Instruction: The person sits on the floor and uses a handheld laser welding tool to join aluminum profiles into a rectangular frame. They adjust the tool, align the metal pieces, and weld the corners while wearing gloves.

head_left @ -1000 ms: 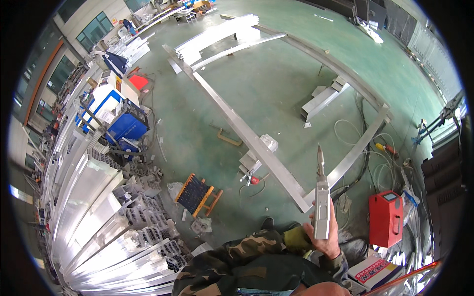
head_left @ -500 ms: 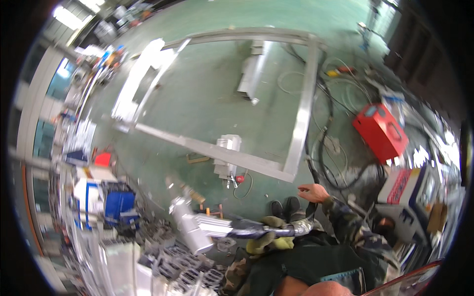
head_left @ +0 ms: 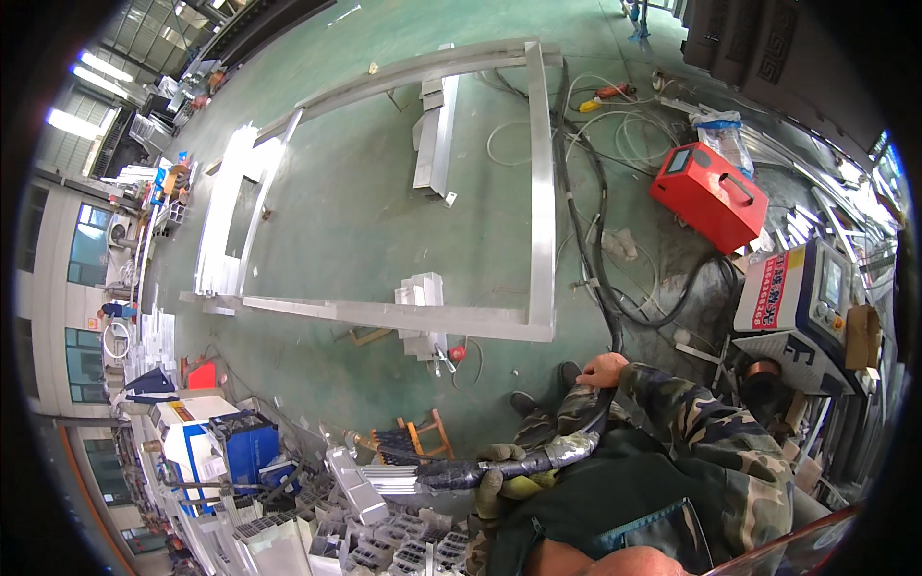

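My left hand (head_left: 492, 482), in a green-grey work glove, is closed round the black-taped body of a long hand-held welding gun (head_left: 451, 474). The gun's silver metal head (head_left: 355, 488) points left, above a pile of aluminium profile pieces. Silver tape wraps its rear end, where a thick black cable (head_left: 597, 415) curves up in front of my body. My bare right hand (head_left: 601, 371) is closed over this cable near my shoes. Ahead of me a large rectangular aluminium frame (head_left: 542, 240) rests above the green floor, apart from both hands.
Aluminium blocks (head_left: 420, 288) sit under the frame's near bar. Cables and hoses loop along its right side, by a red machine (head_left: 711, 197) and a white control cabinet (head_left: 788, 307). A blue-and-white machine (head_left: 240, 446) and an orange stool-like stand (head_left: 429, 437) are at left.
My right hand has gone from stretched-out fingers to a closed hold on the cable. The gun has dropped lower in view, and the whole view has shifted.
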`<action>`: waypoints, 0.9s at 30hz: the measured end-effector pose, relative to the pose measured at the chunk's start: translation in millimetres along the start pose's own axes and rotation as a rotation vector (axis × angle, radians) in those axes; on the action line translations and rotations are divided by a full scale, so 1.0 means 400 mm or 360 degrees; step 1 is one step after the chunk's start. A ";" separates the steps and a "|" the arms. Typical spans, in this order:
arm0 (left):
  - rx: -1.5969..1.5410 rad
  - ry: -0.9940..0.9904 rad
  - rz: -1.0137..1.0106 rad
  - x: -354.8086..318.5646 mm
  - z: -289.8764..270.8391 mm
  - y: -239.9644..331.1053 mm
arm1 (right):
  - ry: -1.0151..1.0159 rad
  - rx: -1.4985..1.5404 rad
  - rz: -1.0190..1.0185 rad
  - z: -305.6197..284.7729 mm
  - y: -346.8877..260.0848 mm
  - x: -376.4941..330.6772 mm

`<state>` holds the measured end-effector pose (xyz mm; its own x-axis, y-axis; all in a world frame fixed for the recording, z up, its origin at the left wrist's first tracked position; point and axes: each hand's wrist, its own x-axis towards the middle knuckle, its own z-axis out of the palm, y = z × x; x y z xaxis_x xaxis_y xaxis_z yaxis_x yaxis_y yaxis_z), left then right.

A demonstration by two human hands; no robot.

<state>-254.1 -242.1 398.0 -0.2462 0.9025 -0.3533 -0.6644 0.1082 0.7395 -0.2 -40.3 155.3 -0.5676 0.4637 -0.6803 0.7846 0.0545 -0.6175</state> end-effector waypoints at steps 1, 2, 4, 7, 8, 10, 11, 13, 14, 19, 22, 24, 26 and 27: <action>-0.0014 -0.0014 -0.0022 0.000 -0.002 -0.003 | -0.0028 -0.0025 0.0033 0.006 0.000 -0.010; -0.0024 -0.0032 -0.0038 0.001 -0.005 -0.009 | -0.0056 -0.0048 0.0069 0.011 0.001 -0.022; -0.0098 -0.0089 -0.0152 0.012 -0.006 0.001 | -0.0072 -0.0074 0.0152 0.025 0.002 -0.050; -0.0071 -0.0147 -0.0200 0.027 -0.035 0.014 | -0.0116 -0.0048 0.0276 0.043 -0.003 -0.083; -0.0044 -0.0166 -0.0204 0.033 -0.051 0.016 | -0.0114 -0.0135 0.0292 0.052 0.002 -0.092; -0.0034 -0.0219 -0.0209 0.040 -0.079 0.021 | -0.0113 -0.0310 0.0322 0.070 0.007 -0.107; -0.0041 -0.0240 -0.0212 0.048 -0.093 0.031 | -0.0233 -0.0191 0.0417 0.056 -0.016 -0.121; -0.0064 -0.0278 -0.0237 0.052 -0.125 0.063 | -0.0282 -0.0257 0.0458 0.079 -0.047 -0.130; -0.0093 -0.0308 -0.0250 0.056 -0.136 0.074 | -0.0299 -0.0300 0.0494 0.087 -0.052 -0.142; -0.0203 -0.0396 -0.0280 0.059 -0.218 0.146 | -0.0268 -0.0298 0.0545 0.175 -0.075 -0.128; -0.0347 -0.0372 -0.0338 0.063 -0.279 0.144 | -0.0401 -0.0153 0.0590 0.205 -0.110 -0.136; -0.0433 -0.0342 -0.0375 0.061 -0.301 0.153 | -0.0371 -0.0142 0.0632 0.242 -0.107 -0.125; -0.0477 -0.0324 -0.0412 0.062 -0.313 0.175 | -0.0313 -0.0135 0.0642 0.268 -0.111 -0.123; -0.0497 -0.0318 -0.0430 0.067 -0.320 0.185 | -0.0270 -0.0135 0.0632 0.275 -0.118 -0.124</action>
<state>-400.2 -263.3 369.8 0.0857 0.9253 -0.3694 -0.8746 0.2475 0.4169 -36.6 -163.3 174.8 -0.2449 0.3120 -0.9180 0.9640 -0.0227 -0.2650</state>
